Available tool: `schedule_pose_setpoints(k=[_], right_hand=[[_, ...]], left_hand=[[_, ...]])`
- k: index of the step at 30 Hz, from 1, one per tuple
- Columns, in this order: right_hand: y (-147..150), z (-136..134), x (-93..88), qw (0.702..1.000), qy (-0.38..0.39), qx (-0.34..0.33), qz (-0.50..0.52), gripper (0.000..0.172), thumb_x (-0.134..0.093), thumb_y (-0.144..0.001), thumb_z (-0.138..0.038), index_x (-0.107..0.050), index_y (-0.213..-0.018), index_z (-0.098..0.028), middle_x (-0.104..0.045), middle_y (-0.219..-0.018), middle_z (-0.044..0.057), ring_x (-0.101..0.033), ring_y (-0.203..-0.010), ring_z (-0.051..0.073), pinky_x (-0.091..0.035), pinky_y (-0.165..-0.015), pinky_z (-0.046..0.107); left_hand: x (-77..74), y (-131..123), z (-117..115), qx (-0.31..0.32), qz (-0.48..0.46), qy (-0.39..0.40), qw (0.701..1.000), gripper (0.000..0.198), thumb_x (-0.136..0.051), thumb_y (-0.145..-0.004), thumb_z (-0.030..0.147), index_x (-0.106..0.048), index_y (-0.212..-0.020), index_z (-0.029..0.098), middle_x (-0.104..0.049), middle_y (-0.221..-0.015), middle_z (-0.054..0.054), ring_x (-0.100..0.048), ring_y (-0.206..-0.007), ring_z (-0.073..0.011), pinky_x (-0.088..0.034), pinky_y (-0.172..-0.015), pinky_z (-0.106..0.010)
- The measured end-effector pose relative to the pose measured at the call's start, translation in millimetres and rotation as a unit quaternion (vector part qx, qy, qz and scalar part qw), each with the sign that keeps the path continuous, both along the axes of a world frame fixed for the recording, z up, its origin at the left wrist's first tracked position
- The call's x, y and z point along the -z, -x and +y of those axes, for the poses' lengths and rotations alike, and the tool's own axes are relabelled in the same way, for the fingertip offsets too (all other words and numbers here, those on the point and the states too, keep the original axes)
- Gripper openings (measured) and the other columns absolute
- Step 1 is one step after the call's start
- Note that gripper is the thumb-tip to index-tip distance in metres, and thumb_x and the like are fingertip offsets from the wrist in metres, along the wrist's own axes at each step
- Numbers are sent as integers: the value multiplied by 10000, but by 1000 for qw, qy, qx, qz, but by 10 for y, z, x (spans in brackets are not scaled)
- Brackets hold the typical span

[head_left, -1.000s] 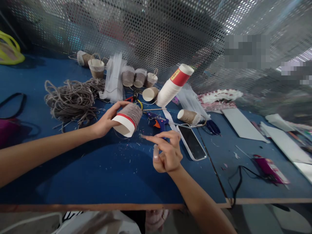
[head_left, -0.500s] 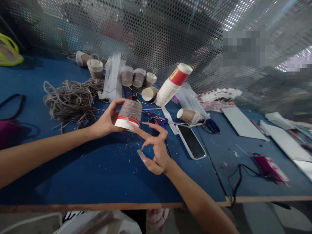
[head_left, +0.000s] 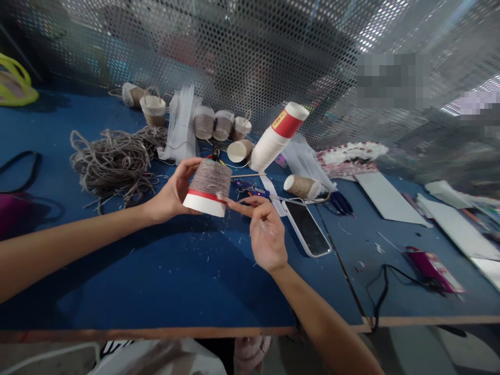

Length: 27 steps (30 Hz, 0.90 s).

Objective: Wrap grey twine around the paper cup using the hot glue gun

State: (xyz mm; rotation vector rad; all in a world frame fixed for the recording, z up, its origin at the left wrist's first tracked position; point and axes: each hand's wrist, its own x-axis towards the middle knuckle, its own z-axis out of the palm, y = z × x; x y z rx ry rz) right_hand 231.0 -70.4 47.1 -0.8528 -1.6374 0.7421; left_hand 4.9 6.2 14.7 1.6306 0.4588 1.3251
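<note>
A white and red paper cup, upside down with its wide rim low, has grey twine wound around its upper part. My left hand grips this cup from the left side and holds it above the table, its fingers partly hidden behind it. My right hand is at the cup's right side. Its index finger is stretched out, with the tip touching the cup at the lower edge of the winding. The other fingers are partly bent, and I see nothing held in them.
A heap of grey twine lies left on the blue table. Behind are twine-wrapped cups and a tilted stack of paper cups. A glue gun, a phone and a wrapped cup lie to the right.
My right hand has turned and moved slightly up and right, its index fingertip now at the cup's right side. The cup has shifted slightly right and turned a little in my left hand.
</note>
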Motion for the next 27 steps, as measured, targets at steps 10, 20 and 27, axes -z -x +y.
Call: schedule_pose_setpoints(k=[10,20,27], right_hand=[[4,147,-9,971,40,140,189,324,-484,-906,-413,-453,-629,-248,-594,-581,-12,-637,-636,184,-486,-680,357],[74,-11,-72,997,43,-30,55,330,-483,-928,-523,-548,-719,-277,-758,-961,25,-640,-1099,272,-487,-980,514],[43,68,3,994,28,9,108,440,-439,-953,-531,-533,-616,-264,-678,-740,43,-670,-1050,270,-511,-1001,500]], left_hand=[[-5,-29,-10,40,-100,100,989,866,-977,-539,380,-522,-1275,360,-610,-1331,-30,-634,-1201,-254,-592,-906,-337],[34,-39,17,49,-91,94,990,880,-995,-506,302,-537,-1255,370,-606,-1336,-12,-602,-1242,-253,-564,-954,-319],[-31,-55,-37,76,-109,147,980,864,-996,-497,332,-546,-1235,366,-606,-1340,-9,-637,-1192,-248,-576,-930,-321]])
